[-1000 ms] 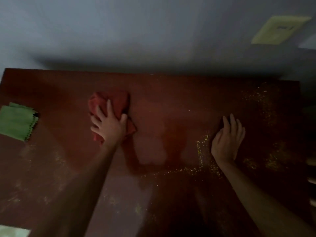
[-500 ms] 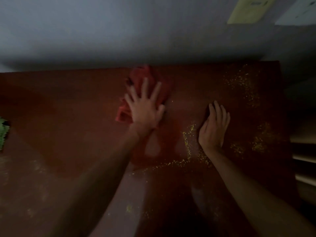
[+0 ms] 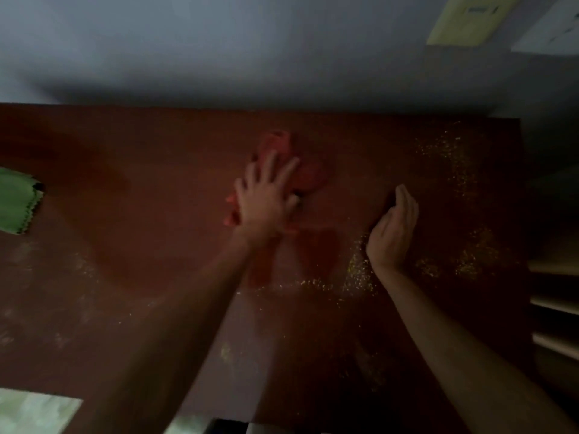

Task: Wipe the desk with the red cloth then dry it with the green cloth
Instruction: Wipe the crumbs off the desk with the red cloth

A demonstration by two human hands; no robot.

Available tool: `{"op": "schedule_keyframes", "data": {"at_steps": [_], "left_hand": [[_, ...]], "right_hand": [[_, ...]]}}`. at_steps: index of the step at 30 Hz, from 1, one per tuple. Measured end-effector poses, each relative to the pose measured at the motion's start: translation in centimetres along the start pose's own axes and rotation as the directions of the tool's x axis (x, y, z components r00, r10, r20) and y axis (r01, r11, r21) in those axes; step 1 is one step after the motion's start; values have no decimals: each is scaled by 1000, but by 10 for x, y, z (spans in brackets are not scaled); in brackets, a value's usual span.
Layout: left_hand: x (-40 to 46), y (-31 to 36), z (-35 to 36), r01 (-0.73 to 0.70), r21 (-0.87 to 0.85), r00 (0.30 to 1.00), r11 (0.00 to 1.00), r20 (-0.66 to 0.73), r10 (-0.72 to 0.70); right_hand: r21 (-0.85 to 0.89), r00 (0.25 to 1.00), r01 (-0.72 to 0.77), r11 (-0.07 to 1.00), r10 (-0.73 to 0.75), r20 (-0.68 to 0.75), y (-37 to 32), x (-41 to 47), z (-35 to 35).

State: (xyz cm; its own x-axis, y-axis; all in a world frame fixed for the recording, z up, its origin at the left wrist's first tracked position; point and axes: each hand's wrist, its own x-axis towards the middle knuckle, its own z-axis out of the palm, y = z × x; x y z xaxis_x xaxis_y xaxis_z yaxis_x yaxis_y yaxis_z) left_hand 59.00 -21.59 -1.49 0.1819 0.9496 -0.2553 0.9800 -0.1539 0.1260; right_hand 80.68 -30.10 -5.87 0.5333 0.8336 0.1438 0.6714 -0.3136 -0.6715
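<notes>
My left hand point(image 3: 266, 198) lies flat on the red cloth point(image 3: 308, 177), fingers spread and straight, pressing it against the reddish-brown surface point(image 3: 141, 261); nothing is curled round it, so this grip is a press and not a pinch. The cloth sits bunched near the middle of the surface, spilling out toward one o'clock from my palm. My right hand point(image 3: 393, 230) stands on its edge at about three o'clock from the cloth, fingers together and gently cupped, holding nothing. Yellow crumbs point(image 3: 357, 270) lie scattered around it, thickest at five o'clock from the cloth. The green cloth point(image 3: 15, 205) rests far off at nine o'clock, at the frame's edge.
</notes>
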Motion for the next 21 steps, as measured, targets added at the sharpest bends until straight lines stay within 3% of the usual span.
{"op": "schedule_keyframes", "data": {"at_steps": [4,7,11,16,21], "left_hand": [[-30,-88,-2,226,-62,969,972,-92,-231],[-80,-98,13,363,-136,911,922,-154,-382],[-130,-50,35,513,-170,838,841,-114,-534],[-140,37,53,611,-144,779,779,-66,-623],[-131,133,62,517,-118,850,848,-44,-525]], "right_hand": [[103,989,50,993,-63,132,8,-3,-27],[-1,971,133,991,-130,199,41,-6,-60],[-313,979,92,945,-28,203,99,0,-107],[-362,970,167,917,-88,225,125,1,-126],[-351,973,163,922,-91,213,125,-2,-124]]}}
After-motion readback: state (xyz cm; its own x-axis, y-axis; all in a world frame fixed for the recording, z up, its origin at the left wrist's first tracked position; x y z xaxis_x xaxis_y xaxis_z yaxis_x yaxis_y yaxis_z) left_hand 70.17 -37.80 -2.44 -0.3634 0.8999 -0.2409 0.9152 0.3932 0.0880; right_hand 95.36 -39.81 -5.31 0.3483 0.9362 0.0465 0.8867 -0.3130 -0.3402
